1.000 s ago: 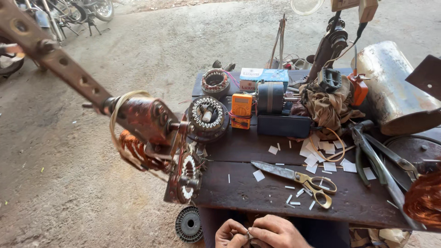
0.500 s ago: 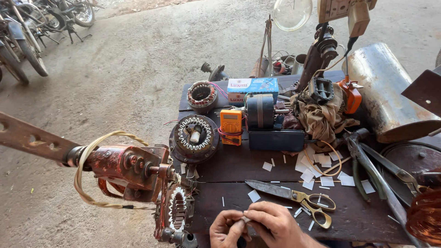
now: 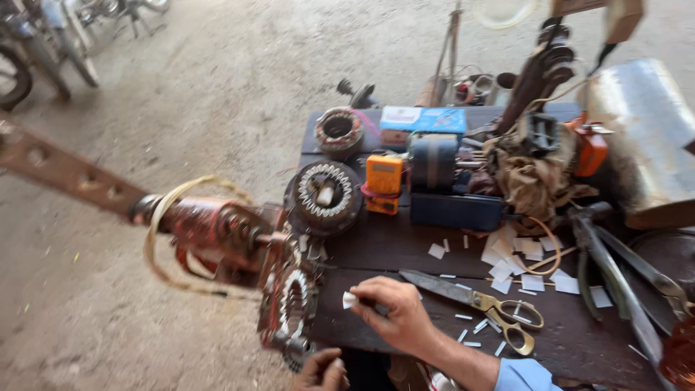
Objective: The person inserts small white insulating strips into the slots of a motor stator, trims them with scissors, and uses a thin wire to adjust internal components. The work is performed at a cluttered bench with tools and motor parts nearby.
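My right hand [image 3: 397,313] rests on the dark wooden table [image 3: 405,253] and pinches a small white paper slip [image 3: 350,299] at its fingertips. The slip sits just right of a wound stator [image 3: 293,304] clamped on a red winding machine [image 3: 217,232] at the table's left edge. Only part of my left hand [image 3: 319,370] shows at the bottom edge, below that stator, with its fingers curled. Whether it holds anything is hidden. Yellow-handled scissors [image 3: 478,300] lie just right of my right hand.
Cut paper slips [image 3: 521,261] lie scattered mid-table. Further back are a second stator [image 3: 323,195], an orange meter [image 3: 382,182], a blue box [image 3: 423,119] and a third stator [image 3: 339,130]. Large shears [image 3: 608,268] and a metal cylinder [image 3: 644,137] are at the right. Concrete floor lies to the left.
My hands were together at the near edge over a slip. The right hand has since moved up and left with the slip toward the clamped stator, and the left hand has dropped lower.
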